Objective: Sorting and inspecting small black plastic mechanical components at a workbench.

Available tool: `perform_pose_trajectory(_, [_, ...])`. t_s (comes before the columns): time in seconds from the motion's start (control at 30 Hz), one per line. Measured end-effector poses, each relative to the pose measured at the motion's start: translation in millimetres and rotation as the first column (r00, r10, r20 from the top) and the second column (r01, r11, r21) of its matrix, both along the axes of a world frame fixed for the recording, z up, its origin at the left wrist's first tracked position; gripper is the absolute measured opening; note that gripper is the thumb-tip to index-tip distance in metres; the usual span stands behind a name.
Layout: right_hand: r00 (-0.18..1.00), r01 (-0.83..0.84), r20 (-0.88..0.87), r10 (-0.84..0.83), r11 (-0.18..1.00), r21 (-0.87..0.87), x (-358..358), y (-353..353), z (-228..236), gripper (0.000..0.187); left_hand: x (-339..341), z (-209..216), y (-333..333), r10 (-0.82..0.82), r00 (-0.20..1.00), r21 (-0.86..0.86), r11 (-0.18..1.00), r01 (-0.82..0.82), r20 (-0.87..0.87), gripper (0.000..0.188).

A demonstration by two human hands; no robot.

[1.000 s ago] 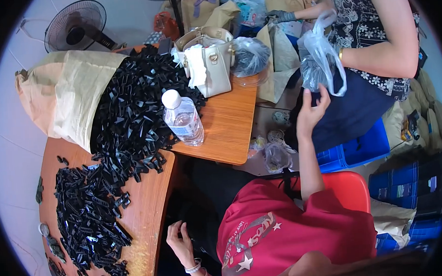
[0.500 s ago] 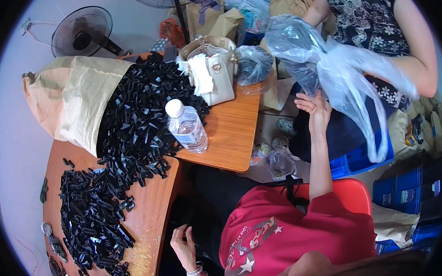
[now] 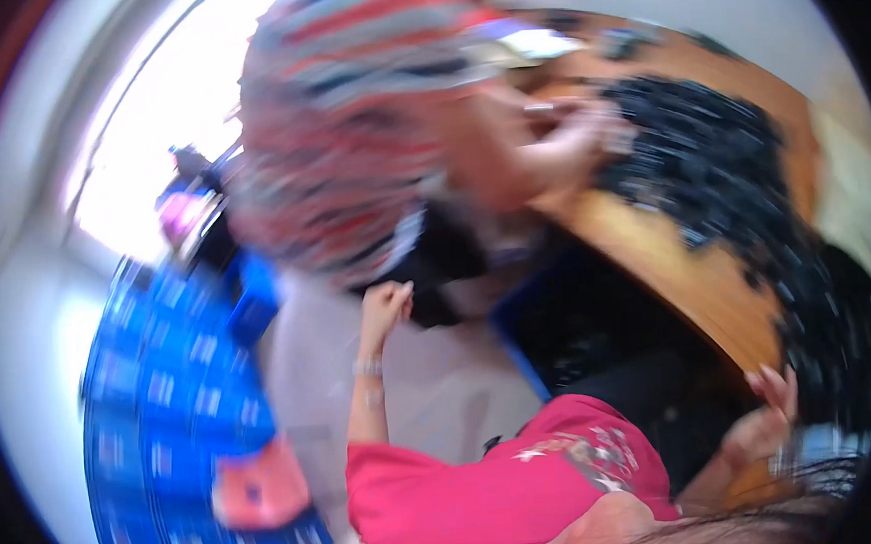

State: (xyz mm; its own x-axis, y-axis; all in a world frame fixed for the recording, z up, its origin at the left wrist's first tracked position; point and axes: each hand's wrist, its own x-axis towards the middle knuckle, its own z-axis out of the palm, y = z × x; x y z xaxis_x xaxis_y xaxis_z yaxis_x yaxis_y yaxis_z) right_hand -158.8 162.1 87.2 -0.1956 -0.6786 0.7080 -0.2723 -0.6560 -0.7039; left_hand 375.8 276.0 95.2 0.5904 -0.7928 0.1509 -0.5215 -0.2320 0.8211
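Observation:
My left hand (image 3: pixel 388 304), with bands round its wrist, is raised over the floor with curled fingers and nothing visible in them. It is nearest to the striped shirt (image 3: pixel 349 129) of a co-worker. My right hand (image 3: pixel 761 420) is beside the wooden table (image 3: pixel 641 246) at the lower right, its fingers stretched and apart, holding nothing I can see. Past it lies a heap of small black plastic parts (image 3: pixel 690 150), running along the tabletop. The co-worker's hands (image 3: pixel 581 131) are at the heap's near side. Motion blur softens the picture.
Blue plastic crates (image 3: pixel 165 375) are stacked at the left, with a pinkish-red thing (image 3: pixel 260 486) near them. A dark blue-edged bin (image 3: pixel 522 331) stands under the table. Bright light comes through an opening (image 3: pixel 142 120) at the upper left.
My view has swung left to the co-worker in stripes and the crates. My right hand is off the clear plastic bag, now out of view. My left hand has risen.

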Motion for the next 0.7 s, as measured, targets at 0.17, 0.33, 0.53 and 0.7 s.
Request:
perform_pose_trajectory(0.17, [0.928,-0.296,-0.205,0.310,0.951,0.093,36.6,-41.1,24.3,0.040,147.4,106.9,158.6,0.756,0.629,-0.196,0.654,-0.730,0.179,0.031])
perform_pose_trajectory(0.33, [0.889,-0.392,-0.177,0.423,0.902,0.181,63.6,-36.2,46.4,0.035,211.6,177.0,158.8,0.863,0.485,0.094,0.476,-0.874,0.141,0.093])
perform_pose_trajectory(0.53, [0.778,-0.553,-0.116,0.617,0.761,0.340,67.1,-31.1,49.8,0.035,255.4,151.5,149.4,0.860,0.434,0.305,0.352,-0.885,0.268,0.091])
perform_pose_trajectory(0.7, [0.784,-0.543,-0.102,0.613,0.756,0.366,74.6,-40.2,48.9,0.026,237.4,146.0,155.9,0.870,0.398,0.290,0.316,-0.903,0.291,0.074])
